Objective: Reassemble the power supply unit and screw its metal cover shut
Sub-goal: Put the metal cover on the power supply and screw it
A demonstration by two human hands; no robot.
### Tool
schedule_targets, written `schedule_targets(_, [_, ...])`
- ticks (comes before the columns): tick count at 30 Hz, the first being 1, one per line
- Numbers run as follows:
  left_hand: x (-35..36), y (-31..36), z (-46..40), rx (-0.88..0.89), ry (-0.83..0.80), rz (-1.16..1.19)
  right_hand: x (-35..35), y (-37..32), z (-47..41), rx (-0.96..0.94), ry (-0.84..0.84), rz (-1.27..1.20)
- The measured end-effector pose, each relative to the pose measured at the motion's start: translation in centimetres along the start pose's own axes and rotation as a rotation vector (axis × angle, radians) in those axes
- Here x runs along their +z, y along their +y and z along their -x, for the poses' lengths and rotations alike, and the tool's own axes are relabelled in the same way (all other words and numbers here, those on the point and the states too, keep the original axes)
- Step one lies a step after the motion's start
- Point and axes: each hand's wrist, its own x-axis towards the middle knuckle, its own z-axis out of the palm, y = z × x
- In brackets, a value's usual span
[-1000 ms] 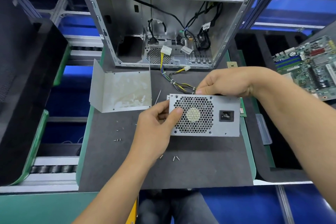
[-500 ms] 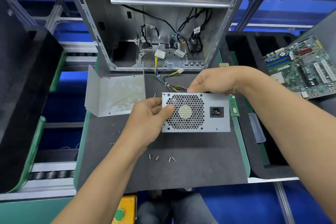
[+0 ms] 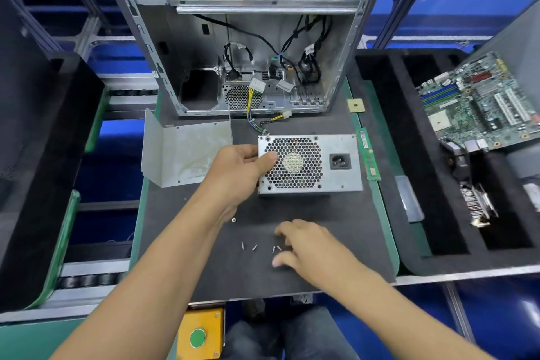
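Grey power supply (image 3: 333, 164), honeycomb grille; yellow box (image 3: 201, 333), seemingly green button.

Dark work mat (image 3: 292, 278), green-edged bench (image 3: 137, 231), blue floor (image 3: 482, 316)

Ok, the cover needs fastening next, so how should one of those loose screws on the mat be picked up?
Pinch a screw by its shaft, coming straight down from above. The screws lie flat on the mat, so nothing stands up to grab. The right hand hovers open beside them, while the left hand holds the power supply.
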Motion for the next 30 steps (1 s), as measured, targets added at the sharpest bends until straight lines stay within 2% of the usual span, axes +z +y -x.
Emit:
schedule_targets(5, [0.0,-0.2,0.0,0.007,0.005,-0.002,3.6,1.0,-2.0,0.018,0.201,-0.038])
schedule_targets(10, [0.0,-0.2,-0.2,0.003,-0.009,0.008,3.2,0.8,-1.6,-0.021,0.258,-0.063])
schedule_targets(13, [0.0,-0.1,-0.2,0.002,-0.011,0.013,1.3,0.2,0.3,-0.14,0.368,-0.266])
schedule_targets(15, [0.1,-0.1,-0.1,0.004,-0.012,0.021,-1.4,-0.2,2.1,-0.286,0.512,-0.476])
schedule_targets(17, [0.2,-0.1,-0.1,0.005,-0.013,0.028,-4.8,0.1,3.1,-0.375,0.798,-0.545])
schedule_targets(19, [0.2,-0.1,-0.1,-0.002,-0.016,0.033,-8.4,1.0,2.9,-0.325,1.034,-0.565])
schedule_targets(20, [0.2,-0.2,-0.1,-0.004,-0.017,0.037,-9.9,1.6,2.5,-0.278,1.093,-0.543])
schedule_targets(22, [0.1,-0.3,0.0,-0.005,-0.018,0.037,-11.9,2.4,1.3,-0.205,1.097,-0.434])
schedule_targets(24, [0.0,-0.4,0.1,-0.002,-0.023,0.032,-12.5,2.7,0.2,-0.167,1.021,-0.341])
schedule_targets(30, [0.0,-0.6,0.1,0.014,-0.035,0.039,-12.5,2.8,-1.6,-0.205,0.87,-0.266])
